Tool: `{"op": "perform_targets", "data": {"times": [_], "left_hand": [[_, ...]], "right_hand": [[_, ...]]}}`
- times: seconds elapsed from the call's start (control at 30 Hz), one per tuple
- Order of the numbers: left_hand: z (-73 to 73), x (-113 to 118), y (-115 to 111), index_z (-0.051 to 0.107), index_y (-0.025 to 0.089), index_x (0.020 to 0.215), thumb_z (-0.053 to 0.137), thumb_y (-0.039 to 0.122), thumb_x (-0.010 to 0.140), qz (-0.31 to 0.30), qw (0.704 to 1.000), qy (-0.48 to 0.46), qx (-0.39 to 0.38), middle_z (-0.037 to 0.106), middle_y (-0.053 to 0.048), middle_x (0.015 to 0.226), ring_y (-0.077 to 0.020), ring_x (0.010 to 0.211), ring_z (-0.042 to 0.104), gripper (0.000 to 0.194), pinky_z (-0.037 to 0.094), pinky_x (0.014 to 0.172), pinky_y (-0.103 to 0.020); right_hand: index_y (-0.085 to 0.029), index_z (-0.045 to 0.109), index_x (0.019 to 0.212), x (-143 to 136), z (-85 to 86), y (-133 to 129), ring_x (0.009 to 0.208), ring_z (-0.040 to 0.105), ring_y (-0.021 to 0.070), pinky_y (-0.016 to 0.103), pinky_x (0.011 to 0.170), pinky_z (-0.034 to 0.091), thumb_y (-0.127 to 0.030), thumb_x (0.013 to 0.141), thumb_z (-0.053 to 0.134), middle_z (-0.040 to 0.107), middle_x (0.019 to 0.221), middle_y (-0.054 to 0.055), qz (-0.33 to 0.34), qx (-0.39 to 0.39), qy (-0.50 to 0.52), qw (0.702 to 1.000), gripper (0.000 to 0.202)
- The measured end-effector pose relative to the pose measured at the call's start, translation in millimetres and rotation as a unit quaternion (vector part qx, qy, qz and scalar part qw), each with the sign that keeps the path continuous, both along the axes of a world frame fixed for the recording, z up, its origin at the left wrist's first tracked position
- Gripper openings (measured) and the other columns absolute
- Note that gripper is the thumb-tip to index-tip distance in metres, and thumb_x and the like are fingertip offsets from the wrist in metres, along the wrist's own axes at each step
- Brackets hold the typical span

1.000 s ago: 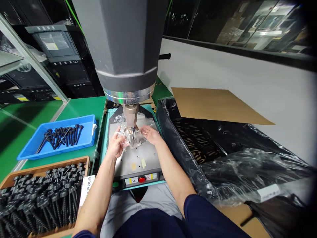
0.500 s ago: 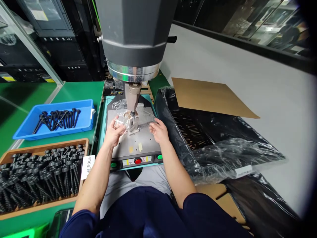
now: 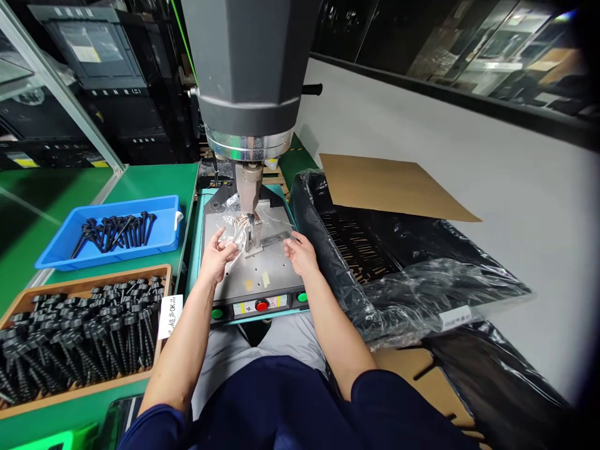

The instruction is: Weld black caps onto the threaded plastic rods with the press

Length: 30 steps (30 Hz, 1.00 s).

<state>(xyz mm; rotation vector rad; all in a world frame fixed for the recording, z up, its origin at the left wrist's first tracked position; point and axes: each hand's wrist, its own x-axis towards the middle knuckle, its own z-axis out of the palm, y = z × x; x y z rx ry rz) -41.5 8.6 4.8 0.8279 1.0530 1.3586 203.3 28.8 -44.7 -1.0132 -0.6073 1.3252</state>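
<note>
My left hand (image 3: 218,256) is closed on the edge of a clear plastic film (image 3: 233,226), left of the metal fixture (image 3: 254,242). To the right of the fixture, my right hand (image 3: 299,251) pinches the end of a thin, see-through strip (image 3: 275,239); what exactly it is cannot be made out. Both hands are above the grey metal plate (image 3: 253,278). Over the fixture stands the machine's metal horn (image 3: 248,187), its tip close to the fixture top, partly behind film.
Black screw-like parts fill a brown tray (image 3: 162,270) at left; a blue tray (image 3: 60,256) behind it holds more. Buttons, one red (image 3: 261,305), line the plate's front. At right, a black plastic-lined box (image 3: 323,250) sits beneath a cardboard sheet (image 3: 398,187).
The camera view has shifted slightly. The see-through strip at my right hand shows more clearly, and the film at my left hand has changed shape. Both hands stay beside the fixture.
</note>
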Motion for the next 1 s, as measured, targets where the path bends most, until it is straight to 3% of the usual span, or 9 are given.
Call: {"op": "perform_targets", "data": {"times": [0.13, 0.27, 0.37, 0.43, 0.57, 0.63, 0.73, 0.87, 1.0], "left_hand": [[1.8, 1, -3, 0.041, 0.017, 0.141, 0.084, 0.025, 0.062, -0.002, 1.000, 0.008, -0.003, 0.060, 0.004, 0.074, -0.0087, 0.059, 0.060, 0.090, 0.054, 0.060, -0.024], [7.4, 0, -6, 0.040, 0.016, 0.140, 0.082, 0.028, 0.066, -0.007, 0.999, 0.034, -0.016, 0.063, 0.001, 0.079, -0.0120, 0.065, 0.064, 0.087, 0.056, 0.066, -0.029], [6.4, -5, -14, 0.043, 0.016, 0.138, 0.080, 0.033, 0.070, 0.022, 0.996, 0.079, -0.034, 0.065, -0.005, 0.090, -0.0169, 0.080, 0.068, 0.079, 0.056, 0.075, -0.033], [-0.3, -10, -28, 0.049, 0.018, 0.135, 0.078, 0.036, 0.072, 0.072, 0.988, 0.137, -0.027, 0.066, -0.008, 0.101, -0.0195, 0.093, 0.067, 0.072, 0.055, 0.082, -0.034], [-32.6, -23, -75, 0.050, 0.023, 0.136, 0.070, 0.038, 0.079, 0.149, 0.936, 0.318, 0.022, 0.062, -0.012, 0.122, -0.0248, 0.116, 0.060, 0.062, 0.047, 0.101, -0.042], [-56.6, -29, -103, 0.049, 0.021, 0.138, 0.064, 0.040, 0.082, 0.171, 0.878, 0.444, 0.052, 0.057, -0.015, 0.131, -0.0295, 0.126, 0.052, 0.061, 0.041, 0.107, -0.048], [-94.2, -39, -137, 0.047, 0.015, 0.141, 0.061, 0.044, 0.083, 0.177, 0.821, 0.539, 0.065, 0.046, -0.020, 0.143, -0.0357, 0.135, 0.042, 0.067, 0.032, 0.113, -0.053], [-128.8, -55, -160, 0.034, 0.029, 0.150, 0.059, 0.048, 0.083, 0.119, 0.842, 0.526, -0.005, 0.049, -0.012, 0.145, -0.0339, 0.134, 0.046, 0.074, 0.042, 0.108, -0.052], [-140.7, -68, -163, 0.039, 0.037, 0.147, 0.062, 0.049, 0.081, 0.097, 0.866, 0.490, -0.007, 0.051, -0.005, 0.145, -0.0304, 0.133, 0.049, 0.071, 0.047, 0.104, -0.045]], "right_hand": [[-0.021, 0.056, 0.111, -1, -1.9, -1, 0.057, 0.060, 0.0105, 0.019, 0.046, 0.045, -0.024, 0.066, 0.078, 0.069, 0.078, -0.001, 0.002, -0.006, 0.000, 1.000, 0.050], [-0.022, 0.055, 0.116, -2, -4.1, -3, 0.072, 0.066, 0.0148, 0.022, 0.053, 0.051, -0.032, 0.072, 0.076, 0.071, 0.089, 0.003, -0.014, -0.015, -0.030, 0.999, 0.050], [-0.021, 0.057, 0.119, 4, -9.0, -14, 0.093, 0.065, 0.0201, 0.030, 0.068, 0.056, -0.037, 0.076, 0.073, 0.069, 0.107, 0.009, -0.064, -0.015, -0.122, 0.990, 0.049], [-0.019, 0.060, 0.119, 11, -15.1, -30, 0.106, 0.062, 0.0243, 0.039, 0.083, 0.055, -0.040, 0.080, 0.068, 0.066, 0.117, 0.013, -0.090, 0.008, -0.235, 0.968, 0.045], [-0.019, 0.065, 0.117, 30, -39.8, -74, 0.119, 0.054, 0.0299, 0.052, 0.104, 0.042, -0.041, 0.087, 0.057, 0.060, 0.126, 0.016, -0.101, 0.074, -0.479, 0.869, 0.038], [-0.020, 0.064, 0.121, 39, -58.6, -95, 0.126, 0.049, 0.0322, 0.056, 0.109, 0.036, -0.041, 0.087, 0.057, 0.055, 0.133, 0.016, -0.093, 0.088, -0.554, 0.822, 0.041], [-0.021, 0.055, 0.135, 50, -87.2, -119, 0.133, 0.044, 0.0334, 0.055, 0.110, 0.037, -0.044, 0.090, 0.054, 0.046, 0.142, 0.017, -0.054, 0.069, -0.595, 0.799, 0.052], [-0.027, 0.034, 0.151, 64, -107.9, -132, 0.140, 0.038, 0.0303, 0.049, 0.113, 0.037, -0.040, 0.092, 0.051, 0.033, 0.153, 0.012, 0.021, 0.068, -0.604, 0.794, 0.062], [-0.032, 0.026, 0.154, 74, -111.1, -135, 0.144, 0.033, 0.0275, 0.045, 0.115, 0.036, -0.034, 0.093, 0.051, 0.026, 0.158, 0.007, 0.067, 0.085, -0.609, 0.786, 0.066]]}}
